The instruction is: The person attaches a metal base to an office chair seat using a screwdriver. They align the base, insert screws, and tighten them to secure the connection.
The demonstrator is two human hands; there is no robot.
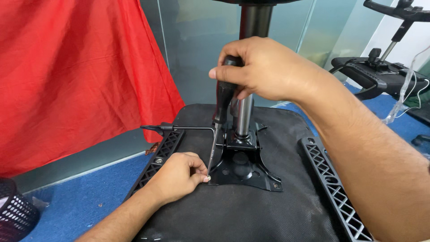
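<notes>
The right hand point(264, 67) grips the black handle of a screwdriver point(220, 112), held upright just left of the chrome gas cylinder point(244, 114). Its tip meets a screw point(207, 179) at the front-left corner of the black metal mounting plate point(244, 168). The left hand point(177, 175) pinches the shaft near that screw. The plate lies on the upturned seat underside point(242, 210).

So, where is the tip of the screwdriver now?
In the head view, the screwdriver tip meets the front-left corner of the black metal plate, beside the left hand fingertips; the right hand holds the handle.
</notes>
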